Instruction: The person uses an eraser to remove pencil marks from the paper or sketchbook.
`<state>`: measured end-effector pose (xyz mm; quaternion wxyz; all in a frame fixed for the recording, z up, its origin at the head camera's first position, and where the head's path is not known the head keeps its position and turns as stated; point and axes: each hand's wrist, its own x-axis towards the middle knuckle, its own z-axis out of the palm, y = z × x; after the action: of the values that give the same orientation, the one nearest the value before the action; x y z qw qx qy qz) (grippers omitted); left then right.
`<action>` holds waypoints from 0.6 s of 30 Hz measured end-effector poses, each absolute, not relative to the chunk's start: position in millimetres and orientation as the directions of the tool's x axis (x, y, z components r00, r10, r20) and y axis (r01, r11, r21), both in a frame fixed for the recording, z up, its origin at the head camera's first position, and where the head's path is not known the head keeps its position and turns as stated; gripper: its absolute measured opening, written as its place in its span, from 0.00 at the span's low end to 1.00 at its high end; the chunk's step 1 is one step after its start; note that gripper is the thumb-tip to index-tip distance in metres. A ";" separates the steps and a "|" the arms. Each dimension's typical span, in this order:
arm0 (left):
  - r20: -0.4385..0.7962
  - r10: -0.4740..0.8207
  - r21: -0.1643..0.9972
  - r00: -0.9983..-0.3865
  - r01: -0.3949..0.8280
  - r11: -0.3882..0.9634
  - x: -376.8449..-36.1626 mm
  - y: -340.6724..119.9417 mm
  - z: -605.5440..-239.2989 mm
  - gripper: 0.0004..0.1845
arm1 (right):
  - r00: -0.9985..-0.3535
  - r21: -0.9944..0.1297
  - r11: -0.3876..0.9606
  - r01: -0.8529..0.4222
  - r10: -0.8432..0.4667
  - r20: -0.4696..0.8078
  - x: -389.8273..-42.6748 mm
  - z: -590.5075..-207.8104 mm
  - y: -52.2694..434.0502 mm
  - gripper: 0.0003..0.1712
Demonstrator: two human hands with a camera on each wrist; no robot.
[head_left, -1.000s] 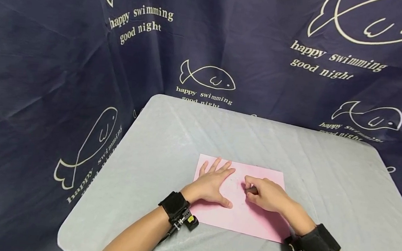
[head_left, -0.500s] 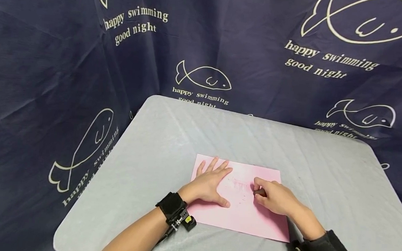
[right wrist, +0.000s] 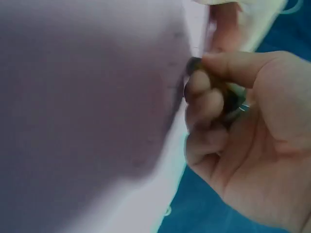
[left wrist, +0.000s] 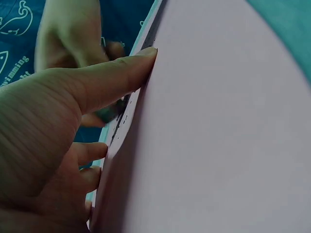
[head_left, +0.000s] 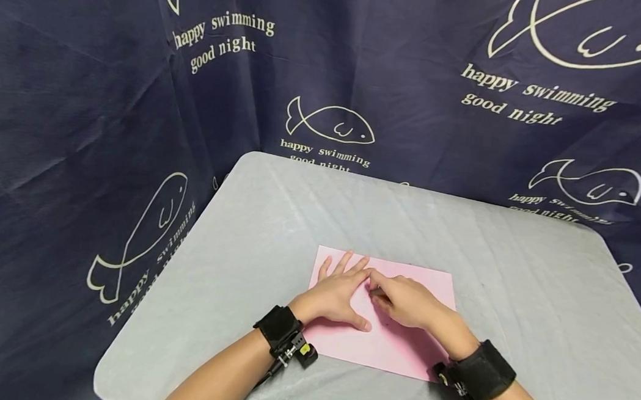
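A pink sheet of paper (head_left: 388, 351) lies on the table under both hands. My left hand (head_left: 338, 294) rests on its left part with fingers spread, holding nothing. Close to the left index fingertip, my right hand (head_left: 410, 303) bends its fingers over the sheet. In the right wrist view, the right thumb and curled fingers pinch a small dark, eraser-like block (right wrist: 233, 99); blur and the fingers hide much of it. Dark specks (left wrist: 125, 118) dot the paper near the left thumb in the left wrist view.
The pale grey table (head_left: 275, 222) extends around the paper, its rounded far edge (head_left: 409, 187) against a dark blue curtain (head_left: 416, 83) with fish prints. Black bands with small cameras (head_left: 304, 349) sit on both wrists.
My right hand moved right with the dark block by half a second ago, baring faint reddish smudges and specks, then came back left beside the left fingers. The left hand stays put.
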<state>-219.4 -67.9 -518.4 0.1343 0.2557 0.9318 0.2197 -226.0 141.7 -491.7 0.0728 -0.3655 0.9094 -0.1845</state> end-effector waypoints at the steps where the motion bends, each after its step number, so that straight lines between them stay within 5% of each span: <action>1: -0.138 0.537 0.481 -0.832 0.417 0.771 -219.3 -67.7 -518.2 0.61 | -0.730 -0.384 0.677 -0.628 -0.683 -0.010 -226.6 -493.0 141.4 0.11; 18: -0.151 0.527 0.448 -0.837 0.417 0.791 -219.4 -66.1 -519.0 0.62 | -0.853 -0.401 0.792 -0.460 -0.520 -0.050 -212.0 -495.0 187.6 0.17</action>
<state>-219.4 -66.1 -519.0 0.1351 0.2520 0.9366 0.2028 -212.0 187.6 -495.0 0.0790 -0.2597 0.9434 -0.1906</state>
